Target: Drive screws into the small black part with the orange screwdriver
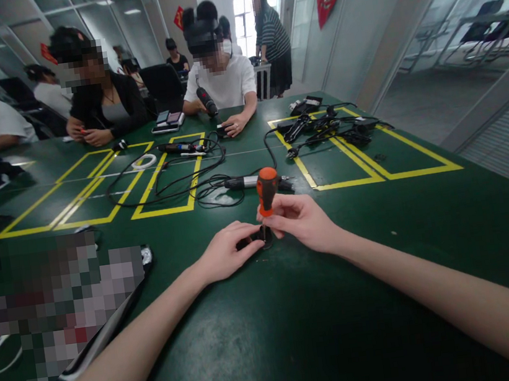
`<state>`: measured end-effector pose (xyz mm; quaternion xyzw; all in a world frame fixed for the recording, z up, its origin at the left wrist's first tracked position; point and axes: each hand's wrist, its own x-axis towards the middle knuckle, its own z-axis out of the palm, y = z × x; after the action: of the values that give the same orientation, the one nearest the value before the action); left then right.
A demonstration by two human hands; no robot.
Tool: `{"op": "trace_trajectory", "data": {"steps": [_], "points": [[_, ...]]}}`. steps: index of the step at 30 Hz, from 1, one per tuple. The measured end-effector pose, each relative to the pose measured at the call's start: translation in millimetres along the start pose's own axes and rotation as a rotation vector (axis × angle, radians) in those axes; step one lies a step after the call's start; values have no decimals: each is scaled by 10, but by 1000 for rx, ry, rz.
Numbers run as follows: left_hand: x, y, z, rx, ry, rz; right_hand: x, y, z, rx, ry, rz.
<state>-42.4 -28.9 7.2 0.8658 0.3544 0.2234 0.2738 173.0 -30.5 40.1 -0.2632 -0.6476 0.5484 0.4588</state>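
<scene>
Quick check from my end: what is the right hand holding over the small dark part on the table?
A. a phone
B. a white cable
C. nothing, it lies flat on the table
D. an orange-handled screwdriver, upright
D: the right hand grips an orange-handled screwdriver standing upright, its tip down on the small dark part that the left hand steadies on the green table.

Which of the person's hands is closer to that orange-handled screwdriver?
Right. The right hand grips the screwdriver just below its orange handle, holding it upright. The left hand sits beside its tip, fingers on a small dark part.
</scene>
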Motion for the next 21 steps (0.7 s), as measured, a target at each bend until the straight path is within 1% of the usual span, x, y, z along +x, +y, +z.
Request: {"op": "trace_trajectory", "data": {"steps": [3, 9, 14, 17, 21], "points": [[3, 5, 3, 8, 6, 2, 5, 14, -19, -27, -13, -18], [3, 16, 8, 15, 13, 7, -2, 49, -15, 37, -76, 46], [-2, 15, -1, 6, -5, -2, -14, 66, 14, 106, -55, 44], [-3, 16, -4, 4, -2, -5, -12, 75, 17, 97, -41, 48], [-4, 13, 2, -15, 0, -8, -8, 88, 6, 63, -59, 47]]}}
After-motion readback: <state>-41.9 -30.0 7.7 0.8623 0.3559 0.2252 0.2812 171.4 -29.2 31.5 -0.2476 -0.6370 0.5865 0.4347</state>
